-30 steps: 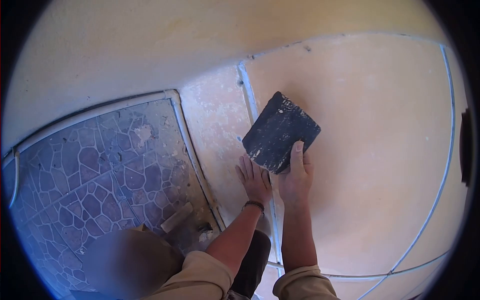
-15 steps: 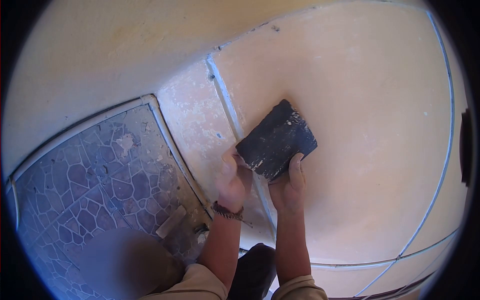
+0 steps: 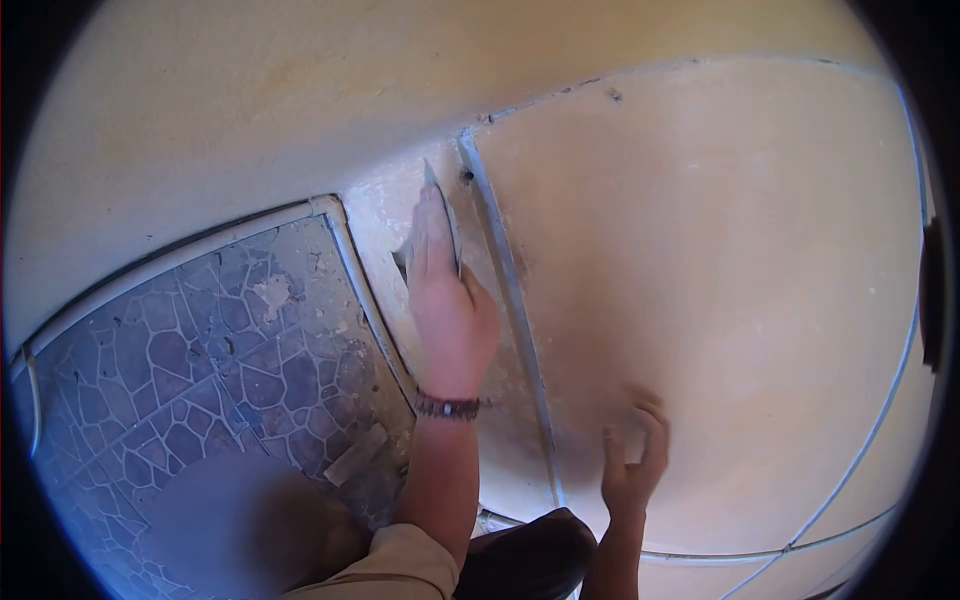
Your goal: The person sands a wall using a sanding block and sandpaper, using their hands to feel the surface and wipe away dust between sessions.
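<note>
My left hand (image 3: 447,300) lies with straight fingers on a pale, flaking strip (image 3: 385,190) of the wall. Under its palm and fingers is a sheet of sandpaper (image 3: 450,225), dark on the face shown earlier, with only its edges showing past the hand. I see a beaded bracelet on that wrist. Lower right, my right hand (image 3: 635,460) is raised in front of the peach wall panel (image 3: 740,300), fingers apart and slightly curled, holding nothing. Its fingertips are smeared by motion.
A narrow raised bluish strip (image 3: 515,300) separates the flaking band from the peach panel. At left is a framed stone-patterned surface (image 3: 190,360), with a small flat block (image 3: 355,455) near its lower edge. A grey blurred round shape (image 3: 230,530) covers the bottom left.
The sandpaper has gone from both hands to my left hand alone and moved up and left onto the flaking strip. My right hand has let go and dropped down and right.
</note>
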`<state>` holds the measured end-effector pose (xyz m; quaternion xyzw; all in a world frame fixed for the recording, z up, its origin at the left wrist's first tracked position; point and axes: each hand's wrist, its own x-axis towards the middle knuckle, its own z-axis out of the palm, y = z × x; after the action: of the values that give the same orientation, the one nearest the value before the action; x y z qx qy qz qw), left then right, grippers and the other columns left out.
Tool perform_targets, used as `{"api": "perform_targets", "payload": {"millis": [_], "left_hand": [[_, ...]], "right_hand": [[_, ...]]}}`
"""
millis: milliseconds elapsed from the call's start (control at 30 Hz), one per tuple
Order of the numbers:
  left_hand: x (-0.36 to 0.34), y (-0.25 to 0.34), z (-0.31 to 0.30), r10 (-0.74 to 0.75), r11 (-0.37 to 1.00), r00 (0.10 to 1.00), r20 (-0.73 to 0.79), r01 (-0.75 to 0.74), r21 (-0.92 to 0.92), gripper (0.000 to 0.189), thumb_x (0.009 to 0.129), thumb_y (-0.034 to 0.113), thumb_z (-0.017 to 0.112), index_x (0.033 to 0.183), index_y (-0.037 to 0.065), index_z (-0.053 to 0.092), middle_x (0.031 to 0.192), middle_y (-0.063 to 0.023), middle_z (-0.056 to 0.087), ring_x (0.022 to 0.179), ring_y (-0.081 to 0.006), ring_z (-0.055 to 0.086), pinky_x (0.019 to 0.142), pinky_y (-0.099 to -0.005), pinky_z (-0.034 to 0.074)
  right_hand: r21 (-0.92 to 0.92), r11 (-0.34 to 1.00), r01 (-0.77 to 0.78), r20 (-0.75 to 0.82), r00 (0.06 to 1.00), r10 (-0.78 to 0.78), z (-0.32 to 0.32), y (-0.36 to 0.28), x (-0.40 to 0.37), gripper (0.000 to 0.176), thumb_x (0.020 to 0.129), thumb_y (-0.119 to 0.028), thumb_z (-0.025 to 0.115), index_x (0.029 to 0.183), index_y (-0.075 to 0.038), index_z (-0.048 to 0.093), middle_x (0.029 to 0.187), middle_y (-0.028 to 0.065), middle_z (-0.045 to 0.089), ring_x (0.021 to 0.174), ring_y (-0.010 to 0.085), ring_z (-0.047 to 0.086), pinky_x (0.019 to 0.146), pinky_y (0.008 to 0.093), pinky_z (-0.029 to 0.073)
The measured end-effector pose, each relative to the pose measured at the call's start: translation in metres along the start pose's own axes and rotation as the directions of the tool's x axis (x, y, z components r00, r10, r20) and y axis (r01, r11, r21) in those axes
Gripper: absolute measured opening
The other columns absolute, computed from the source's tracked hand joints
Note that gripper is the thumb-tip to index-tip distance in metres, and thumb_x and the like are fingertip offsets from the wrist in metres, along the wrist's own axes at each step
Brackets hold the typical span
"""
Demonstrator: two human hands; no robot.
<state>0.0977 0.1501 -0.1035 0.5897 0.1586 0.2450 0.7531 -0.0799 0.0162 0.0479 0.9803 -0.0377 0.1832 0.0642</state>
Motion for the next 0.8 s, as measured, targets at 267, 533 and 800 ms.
{"api": "perform_targets", "payload": {"millis": [267,533,800], "left_hand": [[0.001,0.01,0.102,0.138,0.969,0.98,0.141,-0.163,0.185,0.062,0.089,0.008,0.049,0.146,-0.006,0.025,0.151,-0.0262,0.026,0.142,-0.0423,0.022,0.115,-0.055,0.013],[0.032,0.013,0.132,0.245,0.969,0.969,0.006,-0.245,-0.03,0.052,0.097,0.016,0.044,0.142,-0.008,0.032,0.147,-0.0306,0.03,0.14,-0.0437,0.024,0.115,-0.0523,0.013],[0.049,0.03,0.131,0.282,0.928,0.958,0.057,-0.257,-0.271,0.043,0.097,0.014,0.044,0.131,-0.012,0.043,0.141,-0.0321,0.039,0.134,-0.0477,0.032,0.114,-0.0556,0.018]], "right_hand": [[-0.128,0.991,0.037,-0.472,0.877,-0.093,0.017,0.043,0.008,0.013,0.09,-0.005,0.061,0.102,0.0,0.061,0.119,0.0155,0.055,0.117,0.0328,0.052,0.094,0.0441,0.044],[0.009,0.952,0.306,-0.45,0.851,-0.269,0.025,0.076,-0.002,0.013,0.09,-0.002,0.056,0.103,-0.001,0.059,0.123,0.016,0.049,0.119,0.041,0.05,0.097,0.0506,0.044],[-0.08,0.922,0.378,-0.444,0.815,-0.372,0.032,0.096,-0.012,0.008,0.087,-0.007,0.059,0.093,-0.002,0.059,0.118,0.016,0.053,0.112,0.0402,0.051,0.092,0.0557,0.046]]}}
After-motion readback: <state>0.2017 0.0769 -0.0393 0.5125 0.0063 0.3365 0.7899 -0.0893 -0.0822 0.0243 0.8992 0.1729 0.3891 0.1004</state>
